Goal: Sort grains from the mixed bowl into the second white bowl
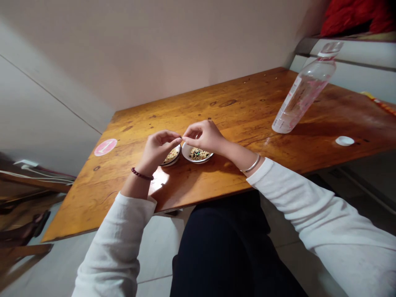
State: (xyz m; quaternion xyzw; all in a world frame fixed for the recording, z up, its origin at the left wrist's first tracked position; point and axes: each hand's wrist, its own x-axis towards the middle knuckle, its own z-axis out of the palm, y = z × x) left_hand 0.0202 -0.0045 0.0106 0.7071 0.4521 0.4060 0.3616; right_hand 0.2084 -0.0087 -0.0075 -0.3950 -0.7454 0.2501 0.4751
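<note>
My left hand and my right hand meet fingertip to fingertip above two small bowls. Both are closed in a pinch, and a tiny dark speck shows where they touch, too small to name. Below my right hand, the right bowl holds pale, round, bean-like pieces with dark and green ones among them. The left bowl, with similar pale pieces and a few dark ones, is partly hidden behind my left hand.
A clear plastic bottle stands uncapped on the wooden table; a white cap lies at the right. Stuck on the left side is a pink round sticker marked 1. A wall borders the back edge.
</note>
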